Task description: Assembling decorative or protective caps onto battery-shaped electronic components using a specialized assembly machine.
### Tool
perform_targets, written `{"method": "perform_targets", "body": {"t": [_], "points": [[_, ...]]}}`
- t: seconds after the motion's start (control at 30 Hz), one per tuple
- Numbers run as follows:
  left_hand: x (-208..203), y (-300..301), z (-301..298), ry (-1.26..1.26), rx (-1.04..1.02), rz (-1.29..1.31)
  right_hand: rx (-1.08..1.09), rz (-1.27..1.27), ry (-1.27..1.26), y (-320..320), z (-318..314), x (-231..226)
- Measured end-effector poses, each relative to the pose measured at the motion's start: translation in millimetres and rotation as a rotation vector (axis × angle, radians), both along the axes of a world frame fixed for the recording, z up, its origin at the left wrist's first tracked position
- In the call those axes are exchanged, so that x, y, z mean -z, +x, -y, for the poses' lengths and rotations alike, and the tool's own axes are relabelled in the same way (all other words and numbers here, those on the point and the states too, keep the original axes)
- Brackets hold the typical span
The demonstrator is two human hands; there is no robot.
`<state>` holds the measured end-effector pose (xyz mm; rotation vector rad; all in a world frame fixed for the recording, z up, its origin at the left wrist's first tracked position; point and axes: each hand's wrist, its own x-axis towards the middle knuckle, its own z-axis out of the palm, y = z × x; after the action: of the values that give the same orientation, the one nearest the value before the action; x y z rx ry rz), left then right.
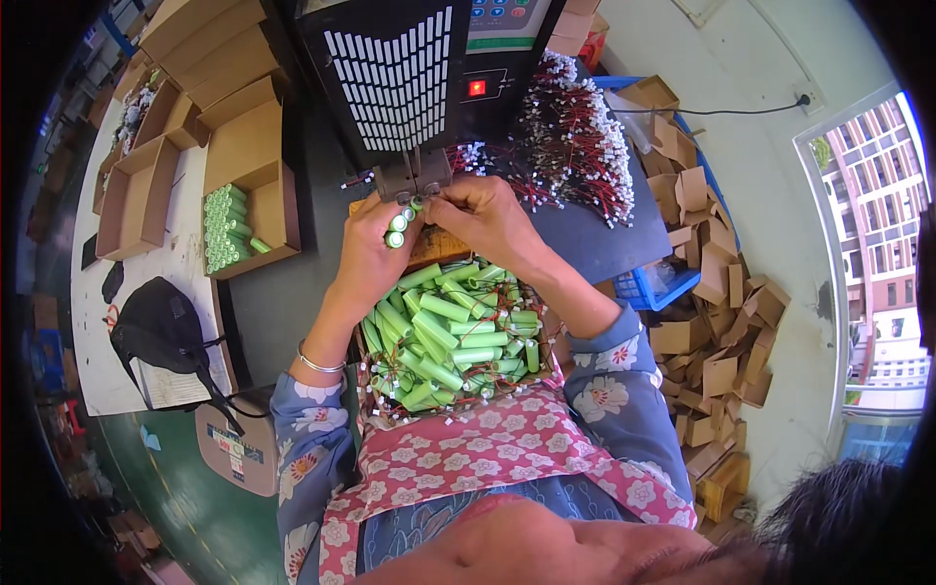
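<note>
My left hand [368,239] is closed around a few green battery cells [396,237], their pale ends facing me. Just beside it, my right hand [485,216] is pinched at the tip of one cell, under the metal electrode head [413,177] of a black spot-welding machine [390,78]. What the right fingertips grip is hidden by the fingers. Below both hands, a heap of green battery cells with thin red and black wires [444,336] lies against the patterned apron [478,439].
Wire leads with white connectors [580,146] pile up right of the machine. At left, an open cardboard box [278,210] holds more green cells. A black bag [161,327] lies on the white table. Cardboard pieces [717,322] and a blue crate [639,290] stand at right.
</note>
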<state>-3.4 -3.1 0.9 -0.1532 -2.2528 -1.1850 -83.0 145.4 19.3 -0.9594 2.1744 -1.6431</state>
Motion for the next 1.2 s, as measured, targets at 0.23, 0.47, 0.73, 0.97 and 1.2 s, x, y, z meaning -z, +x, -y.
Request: {"method": "perform_targets", "body": {"t": [0.23, 0.47, 0.73, 0.97, 1.2], "points": [[-1.8, 1.3, -1.5, -0.015, -0.027, -0.015, 0.011, 0.001, 0.006, 3.6, -2.8, -13.0], [-7.6, -3.9, 5.5, -0.027, 0.054, 0.059, -0.207, -0.366, 0.134, 9.9, -41.3, -22.6], [-22.8, 27.4, 16.4, 0.182, -0.107, 0.293, -0.191, -0.753, 0.240, 29.8, -44.2, -4.7], [-14.3, 11.3, 13.2, 0.117, -0.167, 0.411, -0.088, -0.637, 0.040, 28.9, -33.7, -7.3], [-4.2, -0.8, -4.1, -0.097, -0.083, -0.009, -0.045, 0.093, -0.190, 5.4, -13.1, 6.6]]}}
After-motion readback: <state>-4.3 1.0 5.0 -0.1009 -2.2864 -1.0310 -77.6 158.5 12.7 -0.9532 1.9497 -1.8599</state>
